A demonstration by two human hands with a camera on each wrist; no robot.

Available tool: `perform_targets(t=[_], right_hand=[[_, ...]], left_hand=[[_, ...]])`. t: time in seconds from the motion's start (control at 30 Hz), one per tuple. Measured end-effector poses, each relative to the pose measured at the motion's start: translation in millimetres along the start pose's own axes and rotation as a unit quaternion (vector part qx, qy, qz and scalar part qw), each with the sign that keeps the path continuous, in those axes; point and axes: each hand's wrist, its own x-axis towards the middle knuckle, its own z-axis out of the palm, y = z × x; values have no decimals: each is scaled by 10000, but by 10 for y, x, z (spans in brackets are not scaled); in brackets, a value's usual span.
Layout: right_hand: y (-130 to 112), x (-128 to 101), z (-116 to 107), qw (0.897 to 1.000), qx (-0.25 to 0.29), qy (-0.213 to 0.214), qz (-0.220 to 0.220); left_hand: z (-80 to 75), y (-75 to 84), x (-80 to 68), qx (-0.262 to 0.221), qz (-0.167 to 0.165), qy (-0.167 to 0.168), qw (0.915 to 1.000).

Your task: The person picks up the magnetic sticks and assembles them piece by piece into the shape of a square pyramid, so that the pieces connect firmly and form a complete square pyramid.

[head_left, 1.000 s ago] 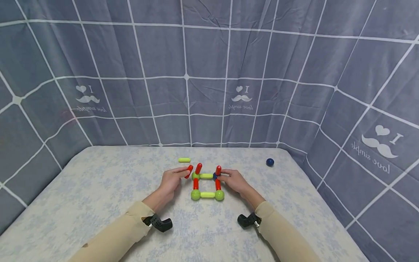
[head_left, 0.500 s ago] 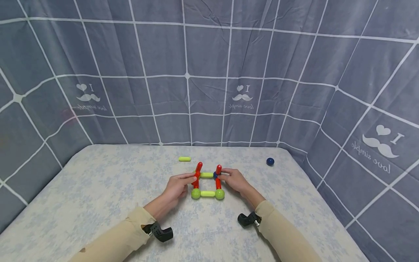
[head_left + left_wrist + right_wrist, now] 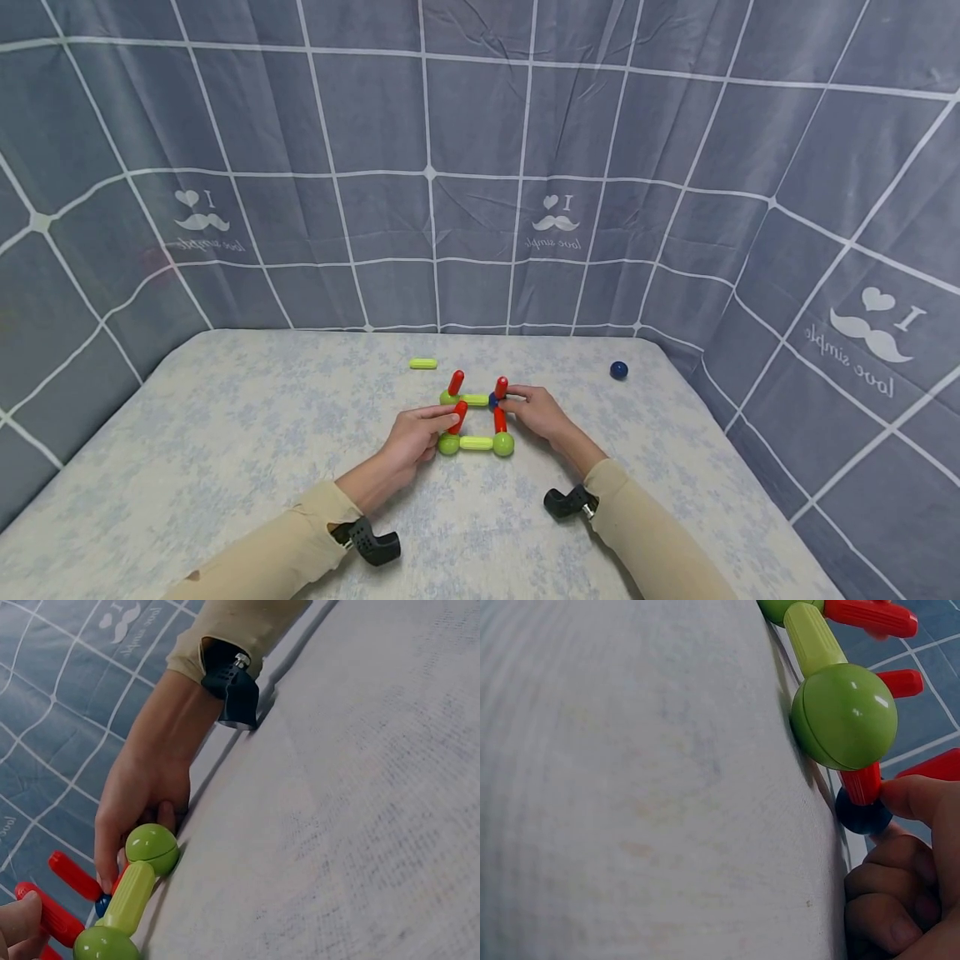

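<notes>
Red rod point(image 3: 460, 411), pinched by the left hand point(image 3: 409, 442), tilts over the near-left green ball point(image 3: 448, 444) in head view. Left wrist view: its lower end apparently meets that ball. Right wrist view: right hand point(image 3: 911, 877) pinches a blue ball point(image 3: 863, 815).

From where I stand, the only lettering I can make out is on the grey-blue hanging cloth point(image 3: 480, 117), where "I" and "love simple" appear in white, back to front, along with a heart and a moustache. I count three such prints: the left print point(image 3: 202, 222) and the middle print point(image 3: 555, 223) on the far side, and the larger right print point(image 3: 870, 335) on the side wall of cloth, its words slanting; seen from the left wrist, the same reversed wording turns up tilted.
</notes>
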Motion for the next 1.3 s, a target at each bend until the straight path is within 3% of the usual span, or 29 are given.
perform_targets(t=[0.37, 0.63, 0.77, 0.93, 1.1, 1.3], right_hand=[[-9, 6, 16, 10000, -28, -4, -50], [-11, 26, 17, 9999, -56, -29, -138], [-7, 30, 16, 9998, -55, -75, -162], [6, 21, 1, 9998, -40, -116, -172], [17, 19, -32, 9997, -133, -152, -169], [18, 3, -73, 9993, -272, -171, -205]], left_hand=[[-89, -61, -62, -139, 206, -66, 9997], [-142, -61, -97, 34, 321, 29, 9995], [-149, -63, -85, 760, 450, 169, 9959], [-145, -69, -91, 1751, 599, 285, 9823], [-146, -61, -95, 2213, 681, 305, 9723], [-191, -21, -30, 2469, 607, 473, 9660]])
